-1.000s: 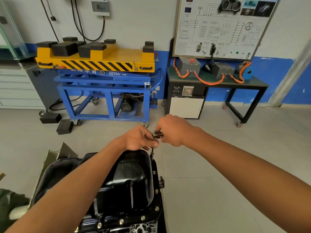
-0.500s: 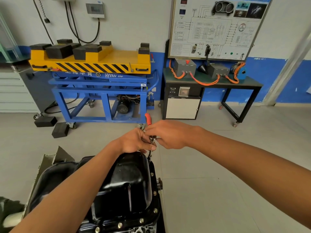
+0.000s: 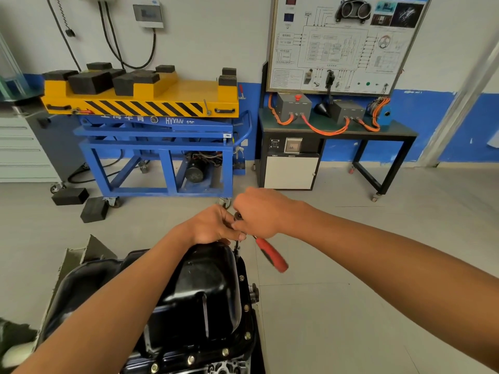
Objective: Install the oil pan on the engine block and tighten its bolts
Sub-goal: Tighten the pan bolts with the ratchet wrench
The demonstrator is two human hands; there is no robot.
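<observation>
Both left fingers [image 3: 232, 234] and right fingers [image 3: 258, 231] grip ratchet [image 3: 271, 256] at oil pan's [image 3: 205, 287] far edge.

The ratchet [image 3: 270, 255] has been swung right round. Half a second back its red handle was stuck out past the far side of the right hand [image 3: 260, 211], now it's angled back toward the camera, beside the oil pan [image 3: 216, 287].

Oil pan [image 3: 208, 290]: glossy black, seated on engine block [image 3: 224, 369]. Bolts [image 3: 191, 359]: silver, lining its flange. Ratchet [image 3: 272, 257]: red-handled, at far corner.
</observation>
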